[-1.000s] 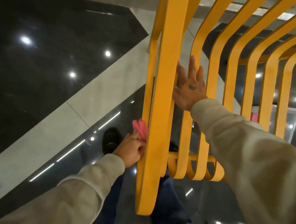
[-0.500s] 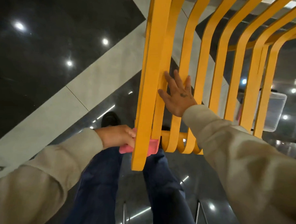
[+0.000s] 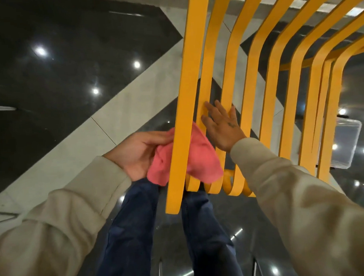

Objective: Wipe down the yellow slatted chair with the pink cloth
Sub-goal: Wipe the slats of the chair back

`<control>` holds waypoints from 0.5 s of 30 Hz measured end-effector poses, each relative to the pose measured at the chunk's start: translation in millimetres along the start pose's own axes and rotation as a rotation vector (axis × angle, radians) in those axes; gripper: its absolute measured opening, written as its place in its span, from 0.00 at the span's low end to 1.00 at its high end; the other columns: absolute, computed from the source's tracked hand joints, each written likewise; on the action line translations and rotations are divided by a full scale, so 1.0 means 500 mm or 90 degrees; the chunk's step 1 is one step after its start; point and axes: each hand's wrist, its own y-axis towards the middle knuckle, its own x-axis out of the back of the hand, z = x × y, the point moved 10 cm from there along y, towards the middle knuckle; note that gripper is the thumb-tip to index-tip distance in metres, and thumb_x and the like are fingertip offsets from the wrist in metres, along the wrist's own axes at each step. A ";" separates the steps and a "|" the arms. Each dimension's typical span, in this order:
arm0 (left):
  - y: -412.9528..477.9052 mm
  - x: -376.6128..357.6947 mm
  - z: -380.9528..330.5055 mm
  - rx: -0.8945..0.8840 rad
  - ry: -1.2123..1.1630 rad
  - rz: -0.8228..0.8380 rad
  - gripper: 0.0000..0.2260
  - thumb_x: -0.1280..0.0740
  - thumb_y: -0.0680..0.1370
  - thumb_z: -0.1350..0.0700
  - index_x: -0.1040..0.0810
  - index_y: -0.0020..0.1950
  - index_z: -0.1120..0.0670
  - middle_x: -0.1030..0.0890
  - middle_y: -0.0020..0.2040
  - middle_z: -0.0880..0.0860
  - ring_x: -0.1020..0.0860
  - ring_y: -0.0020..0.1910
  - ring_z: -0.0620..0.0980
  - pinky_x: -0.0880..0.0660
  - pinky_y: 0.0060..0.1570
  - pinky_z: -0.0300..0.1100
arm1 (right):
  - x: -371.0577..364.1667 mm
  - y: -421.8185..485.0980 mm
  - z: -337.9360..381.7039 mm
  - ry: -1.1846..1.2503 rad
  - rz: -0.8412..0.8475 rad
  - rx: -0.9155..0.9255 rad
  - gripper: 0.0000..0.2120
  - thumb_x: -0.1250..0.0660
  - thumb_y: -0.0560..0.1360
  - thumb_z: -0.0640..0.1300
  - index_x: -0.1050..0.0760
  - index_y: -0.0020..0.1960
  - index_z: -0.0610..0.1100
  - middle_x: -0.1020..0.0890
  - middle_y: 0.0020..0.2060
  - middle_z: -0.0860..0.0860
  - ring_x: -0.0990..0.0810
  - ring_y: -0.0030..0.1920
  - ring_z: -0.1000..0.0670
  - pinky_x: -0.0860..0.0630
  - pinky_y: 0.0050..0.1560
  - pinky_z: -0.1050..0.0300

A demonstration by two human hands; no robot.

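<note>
The yellow slatted chair [image 3: 255, 75] fills the upper right, its curved slats running down to a cross rail near my legs. The pink cloth [image 3: 201, 158] is bunched behind the nearest, widest slat [image 3: 182, 121], showing on both sides of it. My left hand [image 3: 138, 153] holds the cloth's left part against that slat's outer edge. My right hand [image 3: 222, 126] lies flat with spread fingers on the second and third slats, just right of the cloth.
Glossy dark floor tiles [image 3: 67, 59] with a pale grey band [image 3: 121, 120] lie below. A clear plastic box [image 3: 343, 144] sits behind the right-hand slats. My legs in dark blue trousers [image 3: 131, 235] stand under the chair's lower edge.
The cloth has spread out wider behind the front slat and my left hand has turned palm-up on it. My right hand stays pressed on the slats.
</note>
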 end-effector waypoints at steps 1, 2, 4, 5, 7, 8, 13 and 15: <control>0.003 0.002 -0.016 -0.022 -0.031 -0.002 0.13 0.39 0.75 0.57 0.15 0.50 0.56 0.15 0.44 0.54 0.16 0.42 0.51 0.19 0.47 0.44 | -0.001 -0.003 0.007 -0.053 0.017 0.017 0.26 0.49 0.83 0.55 0.44 0.80 0.49 0.53 0.81 0.50 0.63 0.80 0.49 0.68 0.76 0.39; 0.005 0.002 -0.028 -0.040 -0.044 -0.003 0.14 0.39 0.75 0.56 0.15 0.53 0.55 0.15 0.47 0.54 0.17 0.45 0.52 0.20 0.50 0.45 | -0.004 -0.008 0.013 -0.120 0.027 0.036 0.25 0.45 0.83 0.52 0.43 0.79 0.50 0.55 0.81 0.50 0.64 0.79 0.47 0.67 0.76 0.38; 0.003 -0.001 -0.035 -0.058 -0.057 0.001 0.15 0.40 0.77 0.55 0.17 0.57 0.54 0.16 0.49 0.54 0.17 0.46 0.52 0.20 0.51 0.46 | -0.014 -0.010 0.015 -0.170 0.025 0.056 0.25 0.45 0.84 0.51 0.45 0.80 0.52 0.57 0.81 0.49 0.65 0.79 0.43 0.66 0.75 0.36; -0.001 -0.001 -0.025 -0.056 -0.068 0.010 0.15 0.41 0.78 0.56 0.18 0.58 0.55 0.16 0.48 0.55 0.17 0.45 0.52 0.20 0.49 0.45 | -0.015 -0.012 0.009 -0.127 0.017 0.044 0.26 0.45 0.84 0.52 0.47 0.80 0.52 0.56 0.81 0.49 0.65 0.79 0.43 0.67 0.75 0.36; -0.013 -0.005 0.019 -0.006 -0.040 0.033 0.16 0.43 0.77 0.58 0.16 0.54 0.57 0.16 0.46 0.57 0.16 0.42 0.52 0.18 0.45 0.45 | -0.008 -0.010 -0.007 0.011 -0.010 0.001 0.27 0.47 0.84 0.54 0.48 0.81 0.51 0.54 0.81 0.49 0.65 0.79 0.43 0.69 0.76 0.40; -0.020 -0.002 0.047 0.029 -0.007 0.029 0.16 0.42 0.76 0.60 0.15 0.50 0.57 0.16 0.44 0.58 0.16 0.41 0.53 0.18 0.43 0.45 | -0.002 -0.015 -0.011 0.056 -0.016 -0.024 0.27 0.48 0.84 0.54 0.50 0.81 0.52 0.53 0.81 0.50 0.66 0.79 0.43 0.70 0.76 0.43; -0.019 -0.004 0.040 0.035 0.045 0.032 0.06 0.30 0.67 0.63 0.14 0.41 0.59 0.15 0.39 0.57 0.16 0.37 0.52 0.19 0.40 0.43 | 0.000 -0.025 -0.009 0.081 -0.014 -0.058 0.27 0.51 0.84 0.56 0.52 0.81 0.55 0.54 0.80 0.53 0.68 0.78 0.41 0.70 0.74 0.47; 0.000 -0.011 -0.008 -0.017 0.002 0.039 0.08 0.29 0.67 0.60 0.14 0.43 0.59 0.15 0.38 0.57 0.16 0.36 0.52 0.18 0.40 0.44 | -0.010 -0.015 -0.010 0.020 -0.007 -0.038 0.29 0.53 0.81 0.60 0.48 0.80 0.54 0.56 0.81 0.53 0.66 0.79 0.40 0.69 0.76 0.40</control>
